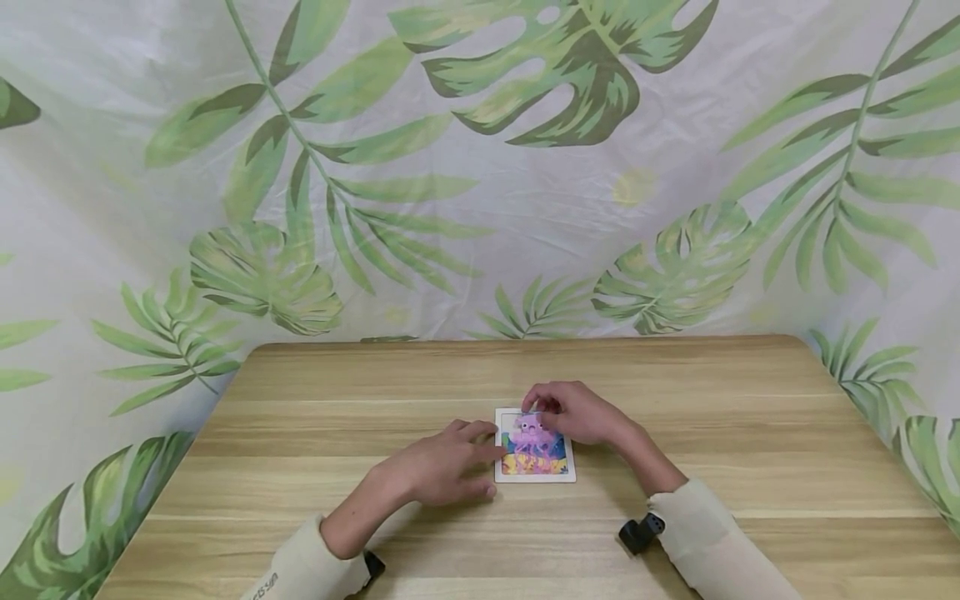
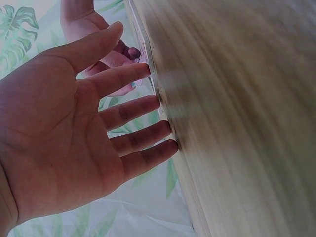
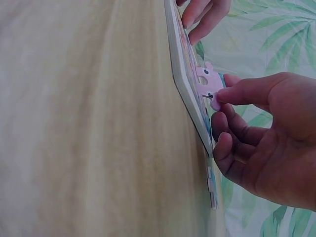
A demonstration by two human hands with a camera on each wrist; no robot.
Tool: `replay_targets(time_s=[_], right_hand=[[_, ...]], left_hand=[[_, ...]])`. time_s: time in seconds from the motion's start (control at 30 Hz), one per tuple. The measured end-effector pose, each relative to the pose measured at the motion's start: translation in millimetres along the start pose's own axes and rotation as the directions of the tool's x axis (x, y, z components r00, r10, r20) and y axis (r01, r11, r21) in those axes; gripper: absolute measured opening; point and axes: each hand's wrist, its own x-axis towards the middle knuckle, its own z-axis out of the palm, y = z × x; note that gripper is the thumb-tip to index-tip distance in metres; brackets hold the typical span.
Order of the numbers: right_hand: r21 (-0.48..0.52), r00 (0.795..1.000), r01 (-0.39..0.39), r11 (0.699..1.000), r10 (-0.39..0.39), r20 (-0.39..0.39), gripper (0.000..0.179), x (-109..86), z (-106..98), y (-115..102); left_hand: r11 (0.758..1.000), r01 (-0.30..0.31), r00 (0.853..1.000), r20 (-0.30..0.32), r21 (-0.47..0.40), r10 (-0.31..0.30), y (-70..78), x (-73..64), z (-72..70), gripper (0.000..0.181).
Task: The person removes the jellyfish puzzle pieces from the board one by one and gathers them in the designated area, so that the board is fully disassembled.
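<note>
At far side of puzzle board (image 1: 534,478), pinching pink piece (image 3: 213,83) btw thumb & finger of R hand (image 1: 581,414); prob. light, stiff: best held by edges. Touching board's L edge w/ L hand (image 1: 447,468), fingers spread. Supported on wood table (image 1: 300,375); likely apt to slide.

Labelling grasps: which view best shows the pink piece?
Right wrist: there the pink piece juts from the board, its face visible, pinched by the right hand. Head shows it from above, partly covered by that hand; left wrist, at most a pink sliver.
</note>
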Motion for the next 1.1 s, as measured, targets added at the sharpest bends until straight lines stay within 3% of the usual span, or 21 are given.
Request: replay_targets(time_s=[0.67, 0.93, 1.1], right_hand=[[0.115, 0.998, -0.06, 0.992, 0.063, -0.021, 0.019, -7.2, -8.5, 7.9], [0.169, 0.994, -0.106, 0.98, 0.11, -0.014, 0.018, -18.5, -19.7, 16.4], [0.187, 0.995, -0.094, 0.978, 0.1, -0.02, 0.018, -27.5, -27.9, 22.3]], left_hand=[[1.0, -0.002, 1.0, 0.003, -0.004, 0.002, 0.8, -1.0, -0.1, 0.054], [1.0, -0.002, 1.0, 0.002, -0.002, 0.002, 1.3, -2.0, 0.3, 0.054], [1.0, -0.011, 1.0, 0.002, 0.011, 0.011, 0.8, -1.8, 0.7, 0.054]])
